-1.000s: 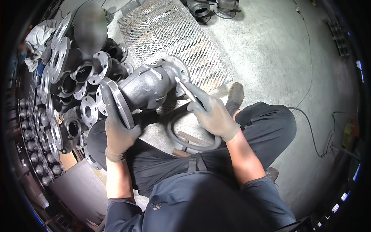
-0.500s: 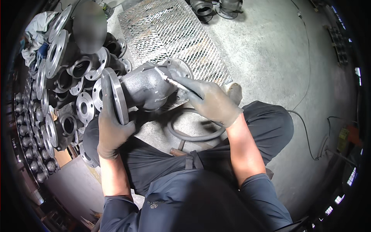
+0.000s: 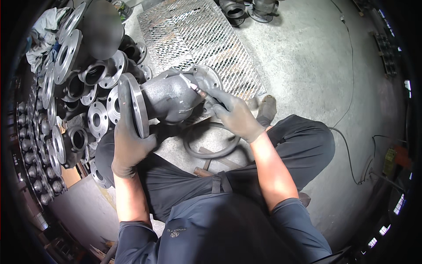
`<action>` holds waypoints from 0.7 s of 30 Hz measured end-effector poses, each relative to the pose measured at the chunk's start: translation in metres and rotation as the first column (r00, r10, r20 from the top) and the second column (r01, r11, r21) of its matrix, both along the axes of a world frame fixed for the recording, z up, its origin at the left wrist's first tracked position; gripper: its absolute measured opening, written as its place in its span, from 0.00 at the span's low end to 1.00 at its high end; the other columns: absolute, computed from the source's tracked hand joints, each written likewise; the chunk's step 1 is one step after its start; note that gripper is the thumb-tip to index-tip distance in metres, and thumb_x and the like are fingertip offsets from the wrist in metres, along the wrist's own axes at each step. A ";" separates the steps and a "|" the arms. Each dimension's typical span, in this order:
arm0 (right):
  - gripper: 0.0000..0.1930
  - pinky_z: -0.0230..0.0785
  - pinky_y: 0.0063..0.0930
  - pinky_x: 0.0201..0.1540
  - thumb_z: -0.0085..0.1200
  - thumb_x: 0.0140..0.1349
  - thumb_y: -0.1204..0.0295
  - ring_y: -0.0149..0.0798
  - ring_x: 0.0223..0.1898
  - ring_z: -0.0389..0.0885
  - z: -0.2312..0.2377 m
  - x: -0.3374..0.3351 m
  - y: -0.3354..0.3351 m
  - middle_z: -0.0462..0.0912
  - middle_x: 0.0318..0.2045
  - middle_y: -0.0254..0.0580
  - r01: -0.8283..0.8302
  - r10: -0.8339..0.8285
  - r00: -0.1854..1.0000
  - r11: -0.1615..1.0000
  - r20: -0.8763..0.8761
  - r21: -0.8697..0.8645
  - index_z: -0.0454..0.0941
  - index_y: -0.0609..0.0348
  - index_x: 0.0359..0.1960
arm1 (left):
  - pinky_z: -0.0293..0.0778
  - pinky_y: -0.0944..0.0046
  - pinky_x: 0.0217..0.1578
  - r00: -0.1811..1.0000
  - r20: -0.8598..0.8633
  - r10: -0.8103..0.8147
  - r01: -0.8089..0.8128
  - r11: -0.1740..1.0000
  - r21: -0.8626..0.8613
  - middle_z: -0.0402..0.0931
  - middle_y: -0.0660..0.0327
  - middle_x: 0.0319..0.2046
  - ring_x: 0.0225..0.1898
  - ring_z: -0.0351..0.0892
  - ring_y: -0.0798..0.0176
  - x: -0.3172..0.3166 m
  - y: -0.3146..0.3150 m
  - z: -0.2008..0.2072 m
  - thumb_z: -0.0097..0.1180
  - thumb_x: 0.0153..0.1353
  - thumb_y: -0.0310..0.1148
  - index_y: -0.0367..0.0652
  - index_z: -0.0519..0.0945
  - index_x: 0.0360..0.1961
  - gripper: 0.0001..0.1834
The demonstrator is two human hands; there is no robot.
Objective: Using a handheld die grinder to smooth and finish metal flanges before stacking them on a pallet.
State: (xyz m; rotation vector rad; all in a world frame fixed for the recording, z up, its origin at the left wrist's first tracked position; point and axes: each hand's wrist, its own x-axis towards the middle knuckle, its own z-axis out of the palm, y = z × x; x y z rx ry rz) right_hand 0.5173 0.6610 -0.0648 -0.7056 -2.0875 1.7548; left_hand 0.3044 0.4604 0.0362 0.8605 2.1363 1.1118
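Observation:
Across my lap lies a grey cast-metal valve body (image 3: 169,99) with a flange at each end. My left hand (image 3: 132,147), in a grey-brown work glove, is closed around its near-left flange (image 3: 140,105), fingers along the face and thumb by the rim. My right hand (image 3: 237,116), also gloved, grips a slim die grinder (image 3: 203,93). Its pale tip points at the upper side of the casting, close to the far flange (image 3: 210,78); whether it touches, I cannot tell. A thick grey hose (image 3: 211,155) loops on the floor below the right hand.
Flanged valve bodies (image 3: 79,140) are stacked at the left, close to my left hand. A ridged metal plate (image 3: 193,39) lies ahead, with more castings (image 3: 259,9) beyond it. Wooden pieces (image 3: 204,170) lie between my legs. A thin cable (image 3: 351,66) runs along the floor at right.
My right hand and the grinder have shifted slightly, the wrist drawing left and exposing more of my right shoe. The hose loop has moved left. My left hand keeps its hold on the flange.

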 end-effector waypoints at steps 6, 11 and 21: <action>0.24 0.76 0.38 0.67 0.58 0.72 0.77 0.50 0.62 0.88 -0.007 -0.002 0.000 0.88 0.60 0.62 0.028 -0.026 0.999 0.993 0.024 -0.112 0.79 0.68 0.68 | 0.66 0.57 0.75 0.972 -0.227 -0.069 0.055 0.996 -0.068 0.64 0.49 0.81 0.78 0.67 0.58 0.000 0.003 0.001 0.65 0.45 0.19 0.42 0.51 0.88 0.65; 0.23 0.82 0.36 0.56 0.58 0.73 0.81 0.44 0.50 0.92 -0.004 0.004 -0.006 0.90 0.50 0.54 0.012 -0.008 1.000 0.973 -0.017 0.230 0.79 0.64 0.69 | 0.62 0.58 0.77 0.980 -0.188 -0.065 0.070 0.997 0.022 0.64 0.46 0.81 0.80 0.65 0.55 0.000 0.008 0.003 0.64 0.44 0.21 0.40 0.51 0.88 0.65; 0.24 0.81 0.33 0.53 0.55 0.73 0.82 0.39 0.47 0.90 -0.010 -0.005 -0.046 0.89 0.48 0.50 0.015 0.000 0.997 0.981 -0.076 0.191 0.77 0.64 0.71 | 0.59 0.57 0.78 0.960 -0.277 -0.050 0.035 0.998 -0.056 0.61 0.46 0.83 0.82 0.62 0.54 0.010 0.012 0.005 0.65 0.44 0.23 0.37 0.49 0.88 0.65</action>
